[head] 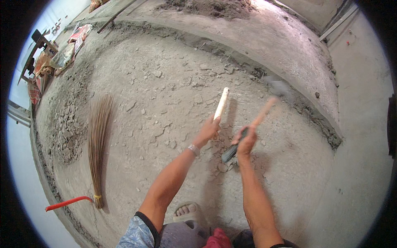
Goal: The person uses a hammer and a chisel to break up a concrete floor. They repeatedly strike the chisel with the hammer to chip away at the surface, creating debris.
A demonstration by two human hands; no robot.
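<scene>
My left hand (pixel 211 131) is closed around a pale rod or handle (pixel 221 104) that points away from me; its lower end is hidden. My right hand (pixel 247 141) grips a tool with a dark, ribbed grip (pixel 230 153) and an orange-brown shaft (pixel 263 112). A blurred grey shape (pixel 279 86), perhaps the tool's head, shows beyond the shaft. Beneath both hands lies a rough concrete floor (pixel 183 124) strewn with thin broken flakes. To the left, a stick broom (pixel 98 145) tied with a yellow band lies on the floor.
A red bent bar (pixel 66 203) lies by the broom's tied end. Rubble (pixel 66 136) is heaped along the left. Sacks (pixel 63 57) lie at the upper left, near a dark rod (pixel 114 17). A raised concrete edge (pixel 217 46) curves across, with a dirt pile (pixel 211 7) beyond. A wall (pixel 363 93) stands right.
</scene>
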